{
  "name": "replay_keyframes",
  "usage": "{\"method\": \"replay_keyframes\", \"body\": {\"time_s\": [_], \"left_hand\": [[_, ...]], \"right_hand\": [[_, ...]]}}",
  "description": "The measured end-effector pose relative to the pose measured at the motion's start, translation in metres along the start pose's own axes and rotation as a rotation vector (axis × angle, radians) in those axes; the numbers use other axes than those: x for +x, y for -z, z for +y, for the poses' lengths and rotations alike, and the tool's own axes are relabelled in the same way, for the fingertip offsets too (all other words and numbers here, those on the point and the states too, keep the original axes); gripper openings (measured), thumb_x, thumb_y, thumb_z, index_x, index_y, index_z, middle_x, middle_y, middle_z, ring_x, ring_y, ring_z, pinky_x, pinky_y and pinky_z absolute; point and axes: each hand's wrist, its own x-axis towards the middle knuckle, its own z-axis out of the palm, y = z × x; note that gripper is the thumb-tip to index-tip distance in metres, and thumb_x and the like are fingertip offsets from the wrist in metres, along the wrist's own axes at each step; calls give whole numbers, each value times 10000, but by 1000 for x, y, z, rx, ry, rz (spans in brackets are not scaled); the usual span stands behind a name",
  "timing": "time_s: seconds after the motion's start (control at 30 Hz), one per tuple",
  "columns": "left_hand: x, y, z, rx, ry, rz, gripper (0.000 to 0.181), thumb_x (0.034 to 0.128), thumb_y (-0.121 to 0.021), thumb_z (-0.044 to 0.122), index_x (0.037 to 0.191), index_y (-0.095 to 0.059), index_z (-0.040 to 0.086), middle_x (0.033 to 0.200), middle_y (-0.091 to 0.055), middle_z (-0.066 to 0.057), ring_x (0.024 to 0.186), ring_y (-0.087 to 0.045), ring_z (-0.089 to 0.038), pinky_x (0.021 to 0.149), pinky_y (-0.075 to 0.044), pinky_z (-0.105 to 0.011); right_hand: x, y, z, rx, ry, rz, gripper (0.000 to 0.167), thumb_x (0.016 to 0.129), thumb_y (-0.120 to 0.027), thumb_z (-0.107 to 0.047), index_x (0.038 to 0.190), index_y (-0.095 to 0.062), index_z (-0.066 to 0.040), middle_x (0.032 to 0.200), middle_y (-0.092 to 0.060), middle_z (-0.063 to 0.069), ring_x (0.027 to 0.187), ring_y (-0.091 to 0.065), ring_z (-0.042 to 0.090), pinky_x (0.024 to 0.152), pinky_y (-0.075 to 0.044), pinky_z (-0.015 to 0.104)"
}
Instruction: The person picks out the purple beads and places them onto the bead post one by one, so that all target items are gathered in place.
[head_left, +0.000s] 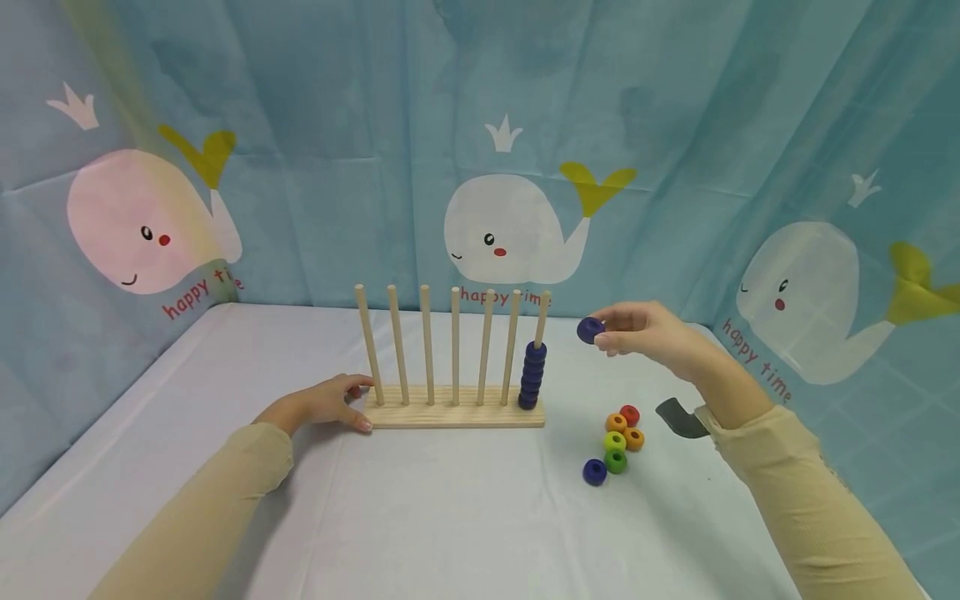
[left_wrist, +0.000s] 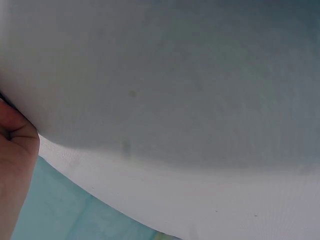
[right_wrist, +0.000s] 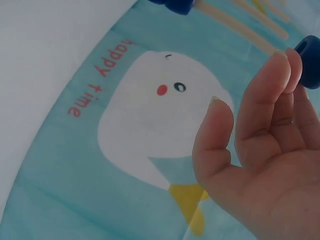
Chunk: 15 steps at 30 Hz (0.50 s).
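Note:
A wooden peg rack (head_left: 457, 418) stands on the table, several upright pegs along its base. Its rightmost peg carries a stack of dark blue beads (head_left: 532, 375), with the peg's top bare. At the base's left end my left hand (head_left: 326, 402) grips the board, thumb at the front edge and fingers behind; the left wrist view catches only part of that hand (left_wrist: 17, 155). Up to the right of the stacked peg, my right hand (head_left: 656, 333) pinches a dark blue bead (head_left: 590, 330) between thumb and fingers, apart from the peg. That bead (right_wrist: 311, 62) also shows in the right wrist view.
Loose beads lie right of the rack: a red bead (head_left: 629, 414), two orange ones, a yellow-green bead (head_left: 615, 442), a green bead (head_left: 616, 461) and a blue bead (head_left: 595, 472). A whale-print curtain (head_left: 322, 167) hangs behind the white table (head_left: 450, 517).

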Motion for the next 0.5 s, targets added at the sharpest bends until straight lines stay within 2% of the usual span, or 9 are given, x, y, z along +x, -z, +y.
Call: {"method": "replay_keyframes", "body": {"time_s": [0.13,0.37,0.5], "left_hand": [[1,0,-2,-9,-1,-3,869,766,-839,260,1424,-372,-62,1282,-435,-302,1236,-371,-483,1039,-274,-619],[3,2,-7,10,-48,-12,920,740,-836,405,1419,-391,-28,1254,-441,-311,1199,-392,-477,1010,-307,-617],[2,2,-4,-14,-15,-6,893,749,-847,314,1422,-383,-43,1271,-435,-301,1225,-376,-475,1035,-274,-622]], "right_hand": [[1,0,-4,2,-4,24,506,951,-633,-228,1360,-493,36,1040,-651,100,967,-580,274,939,-453,466],[4,-1,-9,16,17,60,445,952,-637,-232,1309,-545,19,1030,-663,75,959,-580,267,913,-458,427],[5,-3,-11,33,36,77,421,953,-639,-224,1285,-561,22,1041,-669,71,962,-581,261,908,-456,410]]}}
